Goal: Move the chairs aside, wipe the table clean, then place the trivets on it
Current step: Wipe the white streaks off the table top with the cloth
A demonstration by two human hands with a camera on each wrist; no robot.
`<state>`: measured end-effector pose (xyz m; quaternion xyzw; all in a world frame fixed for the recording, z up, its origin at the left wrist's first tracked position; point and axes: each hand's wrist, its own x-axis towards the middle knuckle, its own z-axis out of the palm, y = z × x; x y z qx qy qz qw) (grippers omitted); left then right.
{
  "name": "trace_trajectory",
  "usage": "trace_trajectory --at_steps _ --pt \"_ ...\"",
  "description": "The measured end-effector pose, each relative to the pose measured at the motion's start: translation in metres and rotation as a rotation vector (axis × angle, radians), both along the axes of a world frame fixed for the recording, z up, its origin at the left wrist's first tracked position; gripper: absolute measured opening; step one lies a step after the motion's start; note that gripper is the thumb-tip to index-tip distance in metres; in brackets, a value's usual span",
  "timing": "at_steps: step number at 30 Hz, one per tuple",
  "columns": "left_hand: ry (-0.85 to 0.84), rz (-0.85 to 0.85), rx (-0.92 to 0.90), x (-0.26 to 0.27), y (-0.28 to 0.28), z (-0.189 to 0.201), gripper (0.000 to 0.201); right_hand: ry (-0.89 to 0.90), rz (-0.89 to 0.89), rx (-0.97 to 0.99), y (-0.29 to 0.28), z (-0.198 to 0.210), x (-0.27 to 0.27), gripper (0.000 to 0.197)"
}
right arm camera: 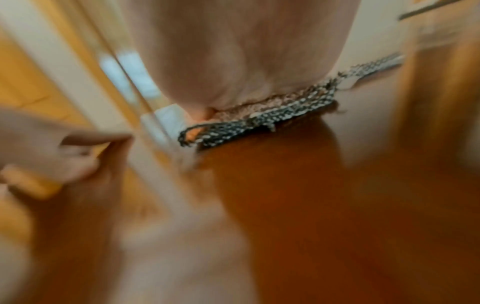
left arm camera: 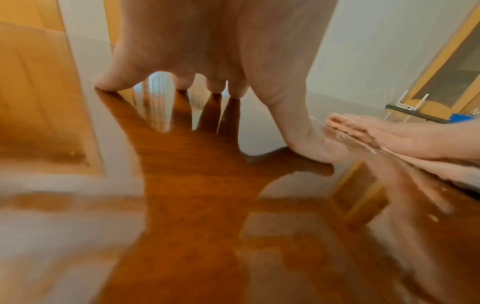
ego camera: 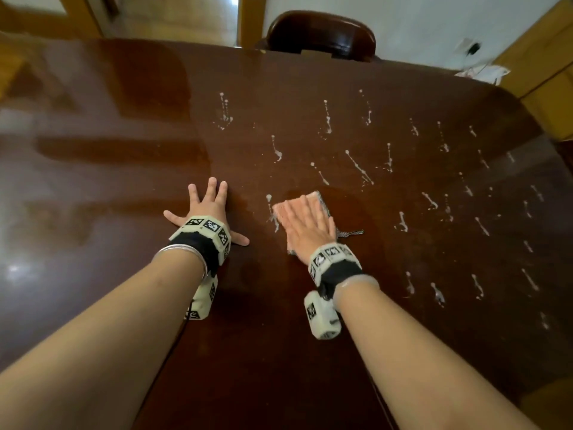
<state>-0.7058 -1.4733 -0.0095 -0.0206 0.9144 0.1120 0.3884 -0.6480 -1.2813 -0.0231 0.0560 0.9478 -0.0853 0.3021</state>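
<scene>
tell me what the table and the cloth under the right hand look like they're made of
Table: seemingly dark reddish wood with a glossy varnish, since it mirrors the room and hands. Cloth: soft pink fabric with a black-and-white woven edge, fraying; the exact fibre can't be told.

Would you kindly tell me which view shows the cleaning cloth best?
The right wrist view: the cloth shows its checkered edge close up, though blurred. The head view shows its whole outline under the flat right hand; the left wrist view shows only a pink blur.

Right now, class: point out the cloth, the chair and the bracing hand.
cloth (ego camera: 313, 197): head view, far edge beyond the fingertips.
chair (ego camera: 321, 34): head view, middle of backrest.
left hand (ego camera: 207, 209): head view, back of hand.
</scene>
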Motion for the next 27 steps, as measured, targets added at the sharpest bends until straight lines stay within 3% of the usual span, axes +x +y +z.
trace_trajectory --at_steps 3,8,13,17,21,24,27 --pt "0.003 0.0 0.008 0.001 0.0 0.001 0.14 0.014 -0.064 -0.033 0.028 0.0 0.019 0.052" --pt "0.001 0.007 0.014 0.0 0.001 0.001 0.14 0.001 -0.261 -0.025 0.019 0.004 -0.031 0.056" --pt "0.017 0.005 0.005 0.001 0.0 -0.002 0.139 0.039 -0.063 -0.104 -0.036 0.001 -0.055 0.05" --pt "0.014 -0.002 0.005 0.002 0.0 -0.001 0.138 0.001 0.17 -0.041 -0.017 -0.002 -0.017 0.054" --pt "0.037 -0.011 0.016 0.005 -0.001 -0.002 0.137 -0.008 0.03 -0.031 0.02 0.005 -0.007 0.051" --pt "0.047 -0.006 0.018 0.006 -0.003 -0.002 0.135 -0.025 -0.091 -0.025 -0.004 0.006 -0.03 0.052" --pt "0.069 -0.017 0.017 0.008 -0.003 -0.005 0.133 0.009 0.062 -0.024 -0.043 0.006 -0.026 0.057"
